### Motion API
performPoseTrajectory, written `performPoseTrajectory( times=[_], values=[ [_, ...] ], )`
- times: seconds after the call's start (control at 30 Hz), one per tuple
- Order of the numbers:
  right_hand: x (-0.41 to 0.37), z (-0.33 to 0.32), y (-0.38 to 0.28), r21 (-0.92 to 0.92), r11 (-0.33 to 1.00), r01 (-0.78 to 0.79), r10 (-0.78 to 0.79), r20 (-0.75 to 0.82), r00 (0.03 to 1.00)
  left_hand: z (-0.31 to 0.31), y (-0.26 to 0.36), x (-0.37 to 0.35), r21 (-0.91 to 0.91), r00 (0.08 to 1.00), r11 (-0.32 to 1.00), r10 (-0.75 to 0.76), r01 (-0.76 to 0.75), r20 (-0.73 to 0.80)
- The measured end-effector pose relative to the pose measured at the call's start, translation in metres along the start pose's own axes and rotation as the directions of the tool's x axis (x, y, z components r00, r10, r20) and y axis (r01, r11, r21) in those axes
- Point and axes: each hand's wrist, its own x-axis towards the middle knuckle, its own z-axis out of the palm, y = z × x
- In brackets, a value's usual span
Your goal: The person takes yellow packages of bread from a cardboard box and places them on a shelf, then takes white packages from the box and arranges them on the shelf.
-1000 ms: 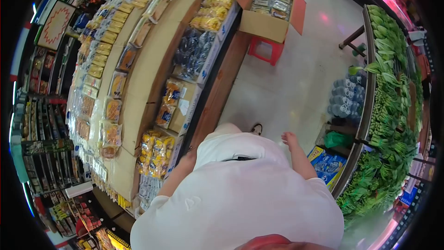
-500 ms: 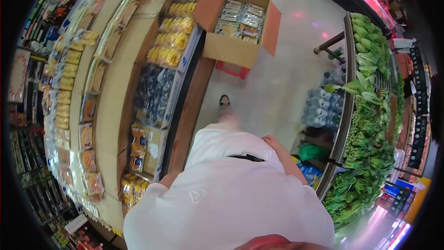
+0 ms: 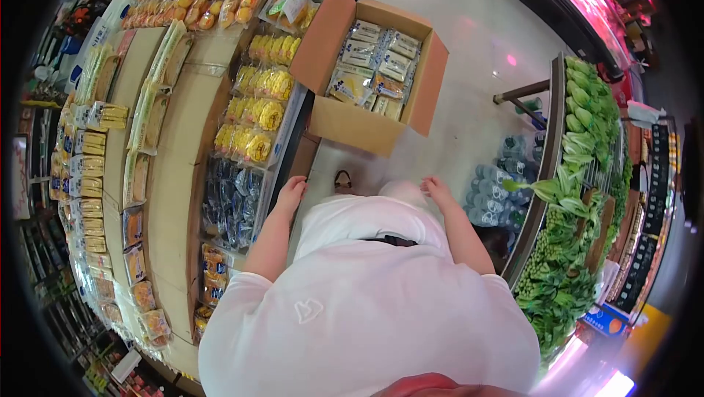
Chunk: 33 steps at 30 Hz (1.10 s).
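My left hand (image 3: 294,190) hangs beside the shelf's front edge with loosely bent fingers and nothing visible in it. On the other side of my body, my right hand (image 3: 434,187) is held over the aisle floor, also without anything, its fingers relaxed and apart. Ahead of both hands is an open cardboard box (image 3: 353,125), its flaps folded outward. Inside lie rows of clear-wrapped packets (image 3: 396,65), mostly pale, a few yellow or orange. Neither hand touches the box. What the box stands on is hidden from this angle.
Left, a tiered shelf (image 3: 176,140) carries wrapped breads (image 3: 198,8), yellow packs (image 3: 264,83) and dark-wrapped packs (image 3: 233,202). Right, a stand holds leafy vegetables (image 3: 561,265), with bottled-water packs (image 3: 490,195) beneath. A lit display case (image 3: 561,12) stands at the back right.
I have come closer to the cardboard box, which now appears nearer and larger. My left hand, hidden before, has come forward into view, and my right hand has risen forward from beside my hip.
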Motion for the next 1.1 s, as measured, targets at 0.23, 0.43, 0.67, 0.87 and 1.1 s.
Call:
performPoseTrajectory(
  times=[0.23,0.43,0.67,0.87,1.1],
  values=[
    [0.077,-0.007,-0.155,0.015,0.947,0.321,-0.314,0.257,0.914,0.027,-0.096,-0.036,0.337,0.962,0.929,-0.060,0.151,-0.267],
    [0.187,-0.032,-0.245,-0.287,0.763,0.580,-0.465,0.379,0.800,0.097,-0.143,-0.153,0.315,0.866,0.833,-0.331,0.455,-0.376],
    [0.320,-0.018,-0.299,-0.650,0.538,0.537,-0.486,0.281,0.827,0.220,-0.118,-0.177,0.062,0.812,0.873,-0.422,0.484,-0.403],
    [0.358,-0.002,-0.309,-0.807,0.458,0.372,-0.346,0.224,0.911,0.264,-0.070,-0.155,-0.100,0.802,0.914,-0.394,0.393,-0.449],
    [0.345,0.012,-0.307,-0.905,0.354,0.235,-0.280,0.137,0.950,0.251,-0.036,-0.140,-0.182,0.780,0.924,-0.381,0.336,-0.497]
  ],
)
